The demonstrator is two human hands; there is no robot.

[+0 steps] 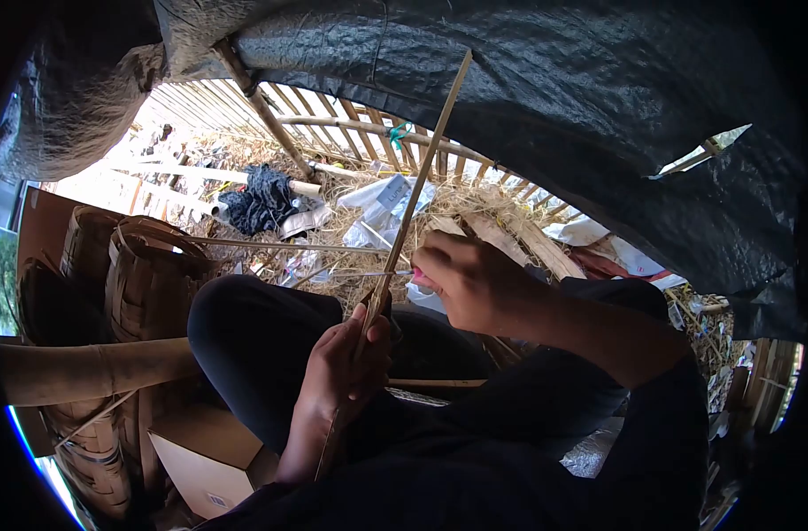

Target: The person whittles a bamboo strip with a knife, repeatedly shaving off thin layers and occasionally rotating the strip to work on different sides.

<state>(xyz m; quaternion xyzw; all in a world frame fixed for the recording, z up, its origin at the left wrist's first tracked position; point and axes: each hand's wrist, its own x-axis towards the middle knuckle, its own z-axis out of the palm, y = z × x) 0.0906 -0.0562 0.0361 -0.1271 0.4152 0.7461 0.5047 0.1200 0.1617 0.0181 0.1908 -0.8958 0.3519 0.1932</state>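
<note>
A long, thin bamboo strip (432, 146) rises diagonally from my lap toward the dark sheet above. My left hand (349, 354) is closed around its lower part, with the fingers wrapped round it. Just right of the strip, my right hand (461, 279) is closed on a small tool with a pink handle (424, 280). A thin, bright blade (395, 273) reaches left from that handle and meets the strip above my left hand. Another thin strip (284, 244) lies roughly level, to the left of the upright one.
Woven baskets (152, 274) stand at the left, behind a thick bamboo pole (103, 367). A cardboard box (205, 456) is below them. Black cloth (261, 202) and plastic litter lie ahead on straw. A dark tarpaulin (572, 97) hangs overhead before a bamboo fence (351, 124).
</note>
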